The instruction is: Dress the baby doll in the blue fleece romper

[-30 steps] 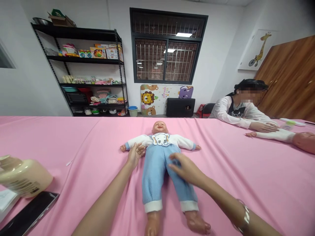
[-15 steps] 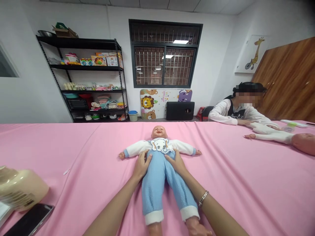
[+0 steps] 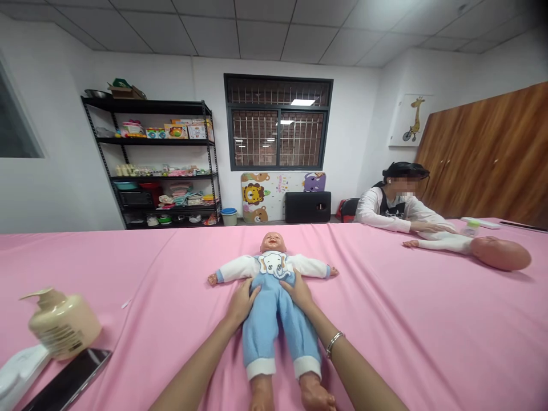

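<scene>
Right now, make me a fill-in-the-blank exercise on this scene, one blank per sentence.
1. The left hand and right hand rest on the waist of the baby doll, which lies on its ____.
2. The doll's trousers are ____ in colour.
3. The cloth on the table is ____.
4. The cream pump bottle stands beside a black ____.

Missing words: back; blue; pink; phone

No writing can be read from here: the dark print on the lotion bottle [image 3: 64, 325] at eight o'clock and on the boxes on the shelf [image 3: 171, 142] at eleven is too small.
</scene>
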Motion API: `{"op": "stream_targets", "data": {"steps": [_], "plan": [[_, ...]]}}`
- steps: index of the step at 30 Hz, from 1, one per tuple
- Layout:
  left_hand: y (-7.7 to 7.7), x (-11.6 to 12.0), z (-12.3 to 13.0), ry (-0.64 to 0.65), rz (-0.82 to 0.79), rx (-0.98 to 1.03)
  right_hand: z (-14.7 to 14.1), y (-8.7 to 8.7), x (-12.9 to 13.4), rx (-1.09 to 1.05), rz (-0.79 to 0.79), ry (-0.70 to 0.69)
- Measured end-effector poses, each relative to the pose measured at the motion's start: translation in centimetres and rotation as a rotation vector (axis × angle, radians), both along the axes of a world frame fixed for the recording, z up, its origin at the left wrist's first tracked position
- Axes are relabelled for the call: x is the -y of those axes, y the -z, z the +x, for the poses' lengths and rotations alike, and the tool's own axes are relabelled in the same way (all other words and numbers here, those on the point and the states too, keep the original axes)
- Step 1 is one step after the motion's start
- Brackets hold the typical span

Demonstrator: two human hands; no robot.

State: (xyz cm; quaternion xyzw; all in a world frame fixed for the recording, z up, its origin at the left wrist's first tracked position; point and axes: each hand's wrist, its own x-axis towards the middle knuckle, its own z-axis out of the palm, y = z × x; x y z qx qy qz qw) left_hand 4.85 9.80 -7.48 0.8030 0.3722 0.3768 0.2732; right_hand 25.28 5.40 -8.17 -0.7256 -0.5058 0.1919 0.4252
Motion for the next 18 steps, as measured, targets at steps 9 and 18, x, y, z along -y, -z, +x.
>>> {"op": "stream_targets", "data": {"steps": [9, 18], "plan": [[-2.4, 5.7, -2.7, 0.084, -0.151, -0.087, -1.4, -1.1, 6.6, 0.007, -0.005, -0.060], [-2.9, 18.4, -7.2, 0.035, -0.349, -0.224, -5.5, 1.5, 21.1, 0.108, -0.038, -0.021]]}}
